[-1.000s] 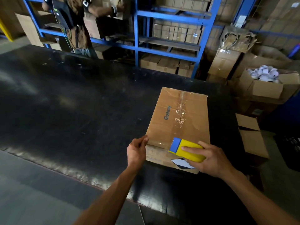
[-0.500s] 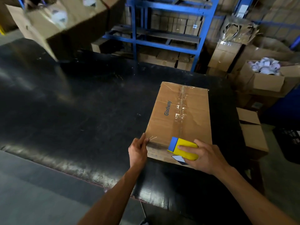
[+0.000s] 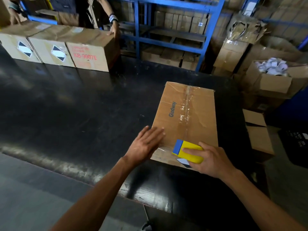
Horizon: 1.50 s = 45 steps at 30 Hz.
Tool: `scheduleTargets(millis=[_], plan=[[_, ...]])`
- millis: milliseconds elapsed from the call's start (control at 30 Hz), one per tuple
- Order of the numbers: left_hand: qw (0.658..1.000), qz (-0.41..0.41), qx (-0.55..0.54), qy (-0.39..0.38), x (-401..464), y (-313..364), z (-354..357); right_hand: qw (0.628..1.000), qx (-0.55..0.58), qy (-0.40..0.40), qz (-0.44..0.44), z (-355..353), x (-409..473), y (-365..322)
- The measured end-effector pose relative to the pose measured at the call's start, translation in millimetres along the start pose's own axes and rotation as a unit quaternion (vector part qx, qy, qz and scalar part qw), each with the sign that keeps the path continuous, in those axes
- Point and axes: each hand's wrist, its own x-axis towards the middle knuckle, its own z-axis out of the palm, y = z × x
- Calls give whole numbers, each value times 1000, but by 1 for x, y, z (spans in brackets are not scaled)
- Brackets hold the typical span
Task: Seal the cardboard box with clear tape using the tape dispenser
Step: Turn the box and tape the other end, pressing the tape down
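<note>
A closed cardboard box [image 3: 198, 124] printed "Glodway" lies flat on the black table [image 3: 83, 114], near its right end. A strip of clear tape [image 3: 187, 104] runs along the box's top seam. My right hand [image 3: 211, 160] grips a yellow and blue tape dispenser [image 3: 186, 151] pressed against the box's near edge, over the seam. My left hand [image 3: 146, 144] lies flat with fingers spread on the box's near left corner.
Three cardboard boxes [image 3: 56, 47] stand in a row at the table's far left, with another person's hand [image 3: 115, 31] on the rightmost one. Blue shelving [image 3: 170, 40] with cartons is behind the table. Stacked boxes [image 3: 256, 130] crowd the floor at the right.
My left hand went from pinching the box's near left corner to lying flat and open on it. The dispenser stayed at the near edge. A row of boxes appeared at the far left.
</note>
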Motion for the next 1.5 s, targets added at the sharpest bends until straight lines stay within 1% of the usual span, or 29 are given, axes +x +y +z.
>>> scheduleTargets(millis=[33, 67, 133, 200, 333, 433, 600, 733, 833, 933, 1033, 1133, 1200, 1267, 1367, 1500], plan=[[998, 46, 11, -31, 2, -6, 8, 1000, -1, 0, -2, 0, 0, 0], [996, 68, 12, -56, 2, -14, 15, 1000, -2, 0, -3, 0, 0, 1], [994, 52, -20, -97, -5, -28, 24, 1000, -4, 4, -13, 0, 0, 1], [992, 31, -39, -115, -9, -33, 24, 999, -10, 15, -28, 3, 1, 1], [991, 11, -60, -119, -9, -30, 24, 999, -17, 32, -37, 5, 2, 3], [990, 0, -70, -126, -10, -33, 25, 998, -36, 16, -50, 1, 1, 9], [988, 4, -68, -140, -9, -33, 22, 996, -37, 18, -78, -25, -28, 61], [989, 11, -63, -132, -8, -29, 29, 994, -45, -24, -95, -24, -38, 80], [992, 32, -34, -113, -8, -28, 31, 993, -58, -24, -103, -17, -34, 81], [994, 69, 9, -84, 0, -12, 27, 994, -40, -14, -100, -15, -36, 86], [989, 127, 18, -68, 36, 15, 32, 994, -34, -18, -107, -13, -34, 87], [974, 178, 42, -134, 65, 27, 60, 994, -27, -16, -100, -13, -32, 90], [969, 173, 48, -169, 66, 29, 77, 995, -18, -16, -94, -14, -32, 90], [970, 162, 52, -174, 61, 29, 81, 995, -12, -7, -96, -12, -32, 90], [967, 171, 49, -184, 60, 29, 77, 994, -7, 8, -106, -10, -32, 90], [970, 165, 68, -165, 61, 31, 79, 993, -7, 27, -115, -9, -30, 91]])
